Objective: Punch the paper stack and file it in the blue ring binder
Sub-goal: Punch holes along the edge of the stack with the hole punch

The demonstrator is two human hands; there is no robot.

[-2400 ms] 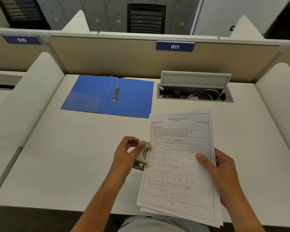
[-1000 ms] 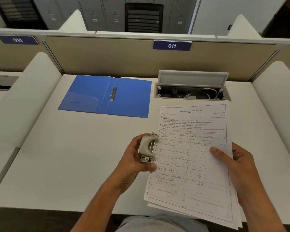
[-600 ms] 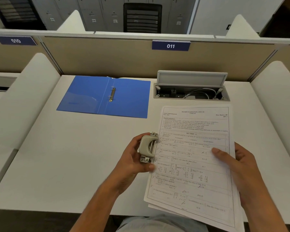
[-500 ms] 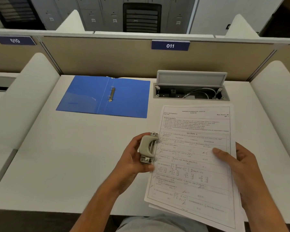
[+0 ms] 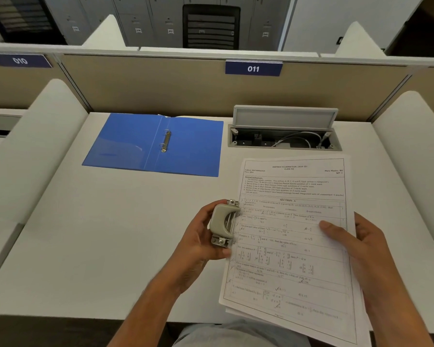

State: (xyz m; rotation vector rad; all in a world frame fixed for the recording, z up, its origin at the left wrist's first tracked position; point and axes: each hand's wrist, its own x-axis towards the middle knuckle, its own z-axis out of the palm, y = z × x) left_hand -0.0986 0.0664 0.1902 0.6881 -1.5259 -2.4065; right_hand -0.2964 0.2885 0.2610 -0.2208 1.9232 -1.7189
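Observation:
A stack of printed exam sheets (image 5: 290, 236) is held above the white desk (image 5: 98, 234), its left long edge slotted into a small beige hole punch (image 5: 222, 222). My left hand (image 5: 198, 237) wraps around the punch, lifted off the desk. My right hand (image 5: 353, 244) grips the stack's right edge, thumb on top. The blue ring binder (image 5: 156, 144) lies open flat at the back left, its metal rings (image 5: 165, 141) in the middle, about a hand's width from the paper's top corner.
An open cable hatch (image 5: 285, 136) with a raised grey lid and wires sits at the back right. A beige partition (image 5: 161, 88) labelled 011 closes the desk's far side. White curved side panels (image 5: 35, 151) flank the desk.
Both hands lifted the paper and punch and shifted them to the right; my left hand moved from pressing the punch on the desk to holding it raised. The last half second shows almost no motion.

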